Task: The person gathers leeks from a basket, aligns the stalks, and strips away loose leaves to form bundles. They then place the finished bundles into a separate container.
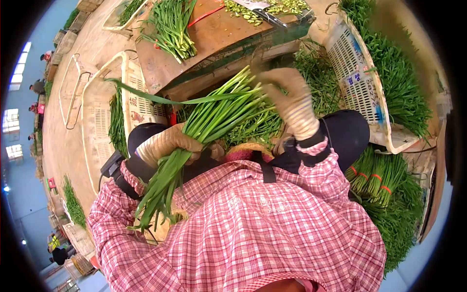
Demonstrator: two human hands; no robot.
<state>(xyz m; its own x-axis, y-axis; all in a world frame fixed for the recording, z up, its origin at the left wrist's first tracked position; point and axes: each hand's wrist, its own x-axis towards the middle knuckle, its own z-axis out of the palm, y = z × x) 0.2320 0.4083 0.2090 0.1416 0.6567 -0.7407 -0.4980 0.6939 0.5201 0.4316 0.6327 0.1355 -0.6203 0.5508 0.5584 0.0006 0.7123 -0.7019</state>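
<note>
Premises: a large hall with a bare concrete floor [63, 141] and bright windows [14, 121] on the far left wall. Other people are there, too small to detail.

Work surface: a brown board desk [214, 34] ahead of the person carries loose green stalks [170, 27], chopped pieces [248, 14] and a knife [262, 12].

A white slatted crate [357, 82] to the right is filled with greens. A second crate [99, 112] stands on the left. Banded bundles [377, 177] lie lower right.

Left hand [168, 143], gloved, is clamped around the bunch of stalks [219, 114] near its middle. The bunch lies slantwise over the lap, leaf tips hanging lower left.

Right hand [289, 100], gloved, curls over the pale stem ends; whether it grips cannot be told.
</note>
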